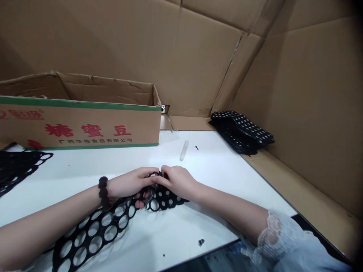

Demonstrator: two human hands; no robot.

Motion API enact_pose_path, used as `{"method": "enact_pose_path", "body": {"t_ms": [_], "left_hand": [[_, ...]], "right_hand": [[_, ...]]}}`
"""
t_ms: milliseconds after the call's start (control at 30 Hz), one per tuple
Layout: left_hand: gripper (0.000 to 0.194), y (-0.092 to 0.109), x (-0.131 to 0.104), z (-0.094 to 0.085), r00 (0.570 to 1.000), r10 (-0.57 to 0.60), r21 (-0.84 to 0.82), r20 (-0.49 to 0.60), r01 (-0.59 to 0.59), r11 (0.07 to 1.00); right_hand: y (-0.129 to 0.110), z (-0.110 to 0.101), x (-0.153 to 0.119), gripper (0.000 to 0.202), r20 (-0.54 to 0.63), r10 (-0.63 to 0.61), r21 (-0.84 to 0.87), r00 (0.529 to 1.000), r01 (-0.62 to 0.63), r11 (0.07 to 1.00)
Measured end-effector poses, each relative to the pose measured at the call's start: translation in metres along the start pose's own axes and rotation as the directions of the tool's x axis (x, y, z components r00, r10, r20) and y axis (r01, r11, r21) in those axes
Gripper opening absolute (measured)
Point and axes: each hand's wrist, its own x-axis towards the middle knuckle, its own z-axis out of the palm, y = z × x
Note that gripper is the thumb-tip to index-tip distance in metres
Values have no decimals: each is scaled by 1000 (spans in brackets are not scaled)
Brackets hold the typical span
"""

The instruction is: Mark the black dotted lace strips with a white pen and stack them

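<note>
A black sheet punched with round holes (95, 228) runs across the table from the lower left up to both hands. Its holes are large on the left part and small dots toward the right end. My left hand (132, 183), with a dark fuzzy band on the wrist, is closed on the sheet; some of its fingertips show through the holes from behind. My right hand (177, 180) pinches the sheet right beside the left, thumb toward the other hand. Both hands meet at a bunched spot where the exact grip is partly hidden.
An open carton with red lettering (85, 126) stands at the back left. Another black holed piece (19, 168) lies at the left edge. Folded black dotted pieces (241, 132) rest at the back right. A pale translucent stick (184, 150) and black scraps (201, 242) lie on the white table (221, 166). Cardboard walls surround it.
</note>
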Motion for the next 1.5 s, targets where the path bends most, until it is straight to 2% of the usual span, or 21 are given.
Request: {"method": "enact_pose_path", "body": {"t_ms": [100, 200, 267, 400, 500, 533, 567, 600, 667, 700, 767, 867, 967, 1133, 1233, 1333, 1400, 1500], "left_hand": [[34, -1, 0, -1, 1000, -12, 0, 21, 12, 1000], [31, 0, 0, -2, 998, -34, -18, 47, 35, 999], [29, 2, 0, -3, 997, -45, -49, 61, 48, 998], [26, 5, -2, -2, 996, -84, -97, 9, 85, 992], [23, 5, -1, 1, 995, -97, -90, -38, 93, 992], [22, 4, -1, 2, 995, -89, -88, -54, 84, 993], [21, 4, -1, 2, 995, -82, -81, -65, 76, 994], [21, 4, 0, 3, 994, -75, -73, -75, 70, 995], [23, 4, 0, 3, 994, -63, -66, -91, 57, 996], [24, 5, 0, 2, 994, -57, -65, -92, 52, 997], [26, 6, -1, 0, 996, -42, -68, -80, 36, 997], [26, 7, -3, -3, 999, -17, -43, -42, 16, 999], [25, 5, -2, -4, 1000, -4, -17, -27, 4, 1000], [25, 1, -2, 0, 999, 15, -48, -38, -17, 999], [27, 1, -3, -1, 998, 1, -14, -59, -2, 1000], [28, 2, -2, -3, 998, -23, 79, -67, 28, 996], [27, 1, -1, -5, 997, -21, 106, -73, 29, 994], [26, 0, 0, -5, 995, -3, 109, -96, 13, 994]], "right_hand": [[4, -4, 3, 39, 54, -57, 78, 997, 53, 996], [10, -11, 5, 32, 101, -150, 276, 984, 118, 954], [15, -13, 7, 31, 111, -140, 439, 984, 78, 895], [24, -9, 13, 28, 162, 72, 736, 984, -169, 656], [30, -6, 17, 24, 103, 336, 825, 936, -269, 497], [30, -7, 18, 23, 45, 412, 829, 910, -264, 493], [30, -7, 18, 23, -31, 447, 813, 894, -238, 531], [27, -8, 17, 23, -112, 430, 773, 896, -193, 605], [19, -9, 12, 22, -240, 242, 598, 940, -53, 800], [14, -9, 8, 21, -254, 128, 485, 959, 12, 874], [4, -7, 2, 22, -188, -4, 281, 982, 58, 958], [-3, -3, -5, 25, -54, -53, 91, 997, 58, 994], [-2, 1, -7, 29, 14, -93, 29, 996, 92, 995], [0, -3, -6, 33, 99, -88, 63, 991, 82, 995], [3, -10, -4, 28, 156, -156, 152, 975, 132, 979], [9, -14, -1, 23, 136, -224, 361, 965, 163, 918], [15, -15, 4, 22, 110, -157, 536, 981, 75, 841], [25, -14, 12, 19, 128, 98, 771, 987, -161, 616]]}}
